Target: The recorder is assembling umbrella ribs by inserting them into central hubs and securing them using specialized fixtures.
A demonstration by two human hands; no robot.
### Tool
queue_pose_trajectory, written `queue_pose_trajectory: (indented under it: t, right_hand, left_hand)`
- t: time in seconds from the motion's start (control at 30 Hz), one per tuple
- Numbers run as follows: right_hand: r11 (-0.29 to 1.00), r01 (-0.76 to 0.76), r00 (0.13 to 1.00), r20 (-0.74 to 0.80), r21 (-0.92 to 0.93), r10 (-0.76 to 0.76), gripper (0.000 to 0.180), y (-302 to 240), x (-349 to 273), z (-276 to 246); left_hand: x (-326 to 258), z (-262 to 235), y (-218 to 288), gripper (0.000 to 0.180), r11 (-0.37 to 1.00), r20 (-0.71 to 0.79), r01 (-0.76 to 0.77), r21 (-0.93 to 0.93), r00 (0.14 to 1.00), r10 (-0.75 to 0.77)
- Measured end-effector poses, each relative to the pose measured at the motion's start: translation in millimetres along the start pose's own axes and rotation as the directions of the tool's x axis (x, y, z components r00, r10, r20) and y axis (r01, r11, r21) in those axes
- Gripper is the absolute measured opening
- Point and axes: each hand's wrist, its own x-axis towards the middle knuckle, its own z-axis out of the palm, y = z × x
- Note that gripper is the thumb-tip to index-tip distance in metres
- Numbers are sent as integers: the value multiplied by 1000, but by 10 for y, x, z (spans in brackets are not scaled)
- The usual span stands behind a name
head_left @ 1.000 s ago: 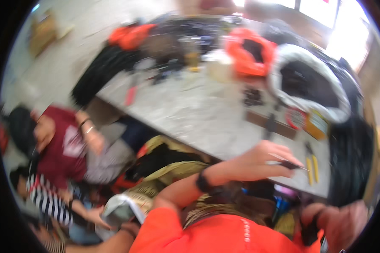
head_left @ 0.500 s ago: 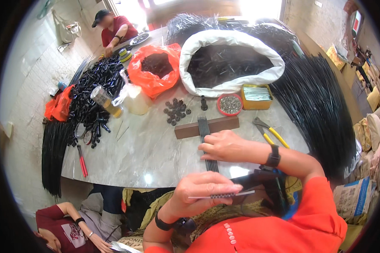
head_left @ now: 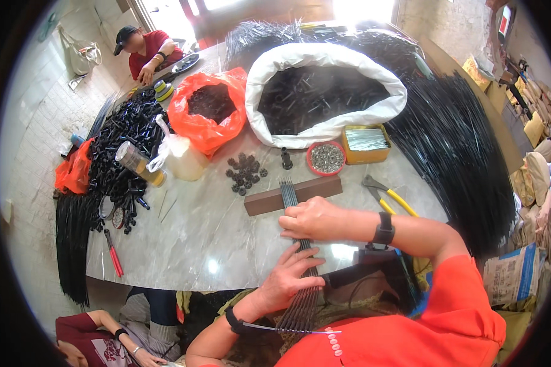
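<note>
A row of thin black rods runs from the brown block toward my body, fanning out at its near end. A thin pale wire crosses that near end and seems to pass through the rods. My right hand is closed around the rods just in front of the block. Nearer to me, my left hand lies across the same rods with its fingers spread over them; its palm side is hidden.
Beyond the block are small black caps, a black fitting, a red bowl of metal bits and a yellow box of wires. Yellow-handled pincers lie right, red-handled pliers left. Two other people sit nearby.
My left hand has moved from the rods' near end, by the wire, forward onto the rods. The rods' near part now shows, fanned. My right hand stays by the block; the view has shifted slightly.
</note>
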Motion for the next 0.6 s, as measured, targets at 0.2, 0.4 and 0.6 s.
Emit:
queue_pose_trajectory:
  t: [0.2, 0.4, 0.6]
  right_hand:
    - [1000, -29, 1000, -8, 4, 29, 29, -6, -32, -8]
    - [944, -224, 877, -372, 242, 304, 14, 212, -52, -199]
    - [975, -200, 902, -371, 95, 221, 17, 362, -190, -280]
  left_hand:
    - [-40, 19, -32, 16, 1000, 26, 16, 0, 1000, -16]
    - [-16, -28, -5, 16, 999, 47, 38, 7, 998, -38]
    - [27, -26, -2, 16, 999, 68, 31, 10, 997, -32]
